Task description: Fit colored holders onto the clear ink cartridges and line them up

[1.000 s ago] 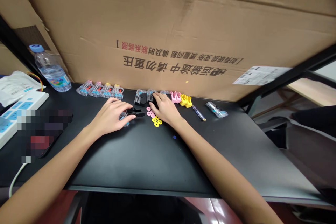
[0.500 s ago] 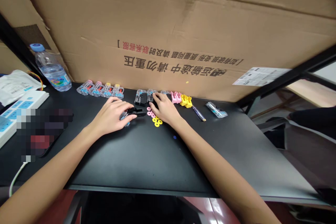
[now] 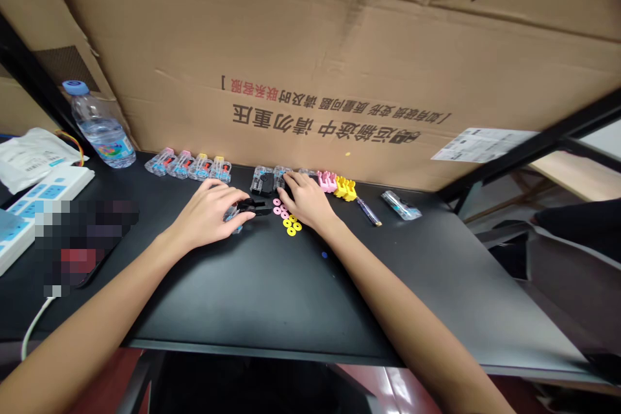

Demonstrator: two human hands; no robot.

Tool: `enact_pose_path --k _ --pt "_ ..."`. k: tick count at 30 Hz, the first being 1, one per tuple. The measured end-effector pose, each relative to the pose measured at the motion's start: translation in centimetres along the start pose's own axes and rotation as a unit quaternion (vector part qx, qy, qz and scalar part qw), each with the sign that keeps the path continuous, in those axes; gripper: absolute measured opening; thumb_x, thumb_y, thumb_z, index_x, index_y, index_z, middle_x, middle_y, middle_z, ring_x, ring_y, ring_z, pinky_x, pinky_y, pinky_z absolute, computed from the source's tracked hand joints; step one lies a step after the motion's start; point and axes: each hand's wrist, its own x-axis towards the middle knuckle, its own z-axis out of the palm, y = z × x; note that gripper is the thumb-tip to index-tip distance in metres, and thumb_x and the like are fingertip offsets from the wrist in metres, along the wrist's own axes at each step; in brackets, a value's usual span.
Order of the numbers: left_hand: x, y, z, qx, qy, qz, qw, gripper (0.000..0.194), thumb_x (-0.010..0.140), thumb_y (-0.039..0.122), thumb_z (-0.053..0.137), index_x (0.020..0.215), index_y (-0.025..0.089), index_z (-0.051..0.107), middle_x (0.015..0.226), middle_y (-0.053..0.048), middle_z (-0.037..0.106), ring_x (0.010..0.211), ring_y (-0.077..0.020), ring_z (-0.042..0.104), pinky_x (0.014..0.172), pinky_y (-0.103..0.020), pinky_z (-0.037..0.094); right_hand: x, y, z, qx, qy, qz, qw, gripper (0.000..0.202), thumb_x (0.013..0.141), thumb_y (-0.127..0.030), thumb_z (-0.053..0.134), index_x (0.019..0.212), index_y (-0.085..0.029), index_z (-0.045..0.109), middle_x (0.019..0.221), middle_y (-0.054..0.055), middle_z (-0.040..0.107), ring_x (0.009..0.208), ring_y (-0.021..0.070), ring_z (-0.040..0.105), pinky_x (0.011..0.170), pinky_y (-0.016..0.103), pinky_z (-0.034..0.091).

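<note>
Two hands on table: left hand (image 3: 208, 215) pinching black clip (image 3: 255, 206); right hand (image 3: 303, 199) loose, unclenched.

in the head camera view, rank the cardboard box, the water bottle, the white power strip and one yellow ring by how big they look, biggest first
1. cardboard box
2. white power strip, cut off by the frame edge
3. water bottle, close to the strip in apparent size, so that order is unsure
4. yellow ring, beside the right hand

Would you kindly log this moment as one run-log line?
left hand: on black part | right hand: beside pink rings, yellow rings | surface: black table
</note>
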Motion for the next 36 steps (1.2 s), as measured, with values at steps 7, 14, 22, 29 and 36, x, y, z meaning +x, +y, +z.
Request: enact_pose_path --k 7,14,22,29,36 --pt "0.0 -0.2 0.1 -0.001 -0.010 -0.017 1.000 0.031 0.104 0.047 0.067 0.114 0.019 0.076 0.097 -0.006 0.083 0.093 -0.0254 0.075 0.102 -0.045 0.047 -0.2 0.6 -1.0 0.008 0.012 0.020 1.000 0.049 0.111 -0.040 0.045 0.134 -0.007 0.074 0.135 0.023 0.075 0.125 0.0378 0.071 0.113 0.055 0.055" --pt "0.0 -0.4 0.2 -0.008 -0.023 -0.039 0.999 0.031 0.104 0.049 0.065 0.113 0.022 0.076 0.097 -0.006 0.082 0.092 -0.0251 0.074 0.103 -0.046 0.047 -1.6 1.6 -3.0 0.031 0.009 0.086 0.996 0.045 0.111 -0.041 0.045 0.130 -0.016 0.076 0.127 0.019 0.079 0.122 0.0382 0.073 0.108 0.059 0.057" --pt "0.1 -0.4 0.2 -0.012 -0.035 -0.058 0.998 0.030 0.102 0.048 0.067 0.111 0.021 0.077 0.096 -0.006 0.082 0.094 -0.0257 0.074 0.103 -0.045 0.046 -1.9 -0.2 -2.8 0.066 0.001 0.074 0.995 0.048 0.112 -0.044 0.047 0.141 -0.015 0.071 0.143 0.020 0.072 0.135 0.0381 0.066 0.116 0.059 0.053" --pt "0.1 -0.4 0.2 -0.006 -0.035 -0.051 0.998 0.030 0.104 0.047 0.066 0.112 0.020 0.075 0.097 -0.006 0.082 0.093 -0.0249 0.074 0.102 -0.044 0.045 -1.2 -2.5 -1.6 0.028 -0.045 -0.024 0.998 0.049 0.114 -0.044 0.045 0.151 -0.022 0.068 0.167 0.016 0.054 0.153 0.0373 0.050 0.126 0.061 0.043" --pt "0.0 -0.3 0.1 -0.023 -0.037 -0.052 0.998 0.028 0.105 0.045 0.065 0.117 0.022 0.074 0.102 -0.005 0.081 0.098 -0.0250 0.074 0.100 -0.042 0.046 -2.5 -2.1 -3.9 0.112 -0.017 0.028 0.993 0.052 0.113 -0.048 0.049 0.153 -0.020 0.064 0.165 0.018 0.057 0.149 0.0379 0.057 0.126 0.061 0.043"
